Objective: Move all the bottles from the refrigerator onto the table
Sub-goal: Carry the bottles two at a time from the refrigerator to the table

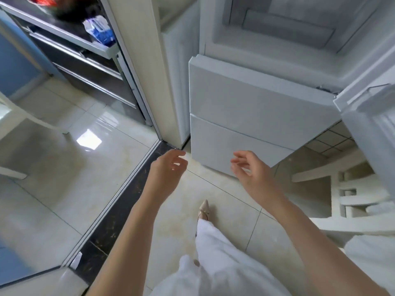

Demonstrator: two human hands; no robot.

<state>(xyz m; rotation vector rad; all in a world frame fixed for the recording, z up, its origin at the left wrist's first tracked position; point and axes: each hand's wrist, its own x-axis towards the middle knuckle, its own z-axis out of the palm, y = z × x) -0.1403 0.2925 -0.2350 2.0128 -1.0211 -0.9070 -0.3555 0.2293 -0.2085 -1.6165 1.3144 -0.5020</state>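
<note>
The white refrigerator (252, 103) stands straight ahead with its upper compartment (288, 28) open; the part of the inside that shows holds no bottle. Its open door (372, 116) swings out at the right edge. Two closed drawer fronts make up its lower half. My left hand (168, 167) hangs in the air below the fridge's left corner, fingers loosely curled, holding nothing. My right hand (250, 167) hovers in front of the lowest drawer, fingers relaxed and empty. No bottle and no table top appears in view.
A cream door frame (147, 67) and a dark floor track (119, 210) run to the left of the fridge. Behind them is a shelf unit (74, 45) with a blue-white packet (99, 28). A white chair (352, 195) stands at the right, and my shoe (203, 210) is on the tiled floor.
</note>
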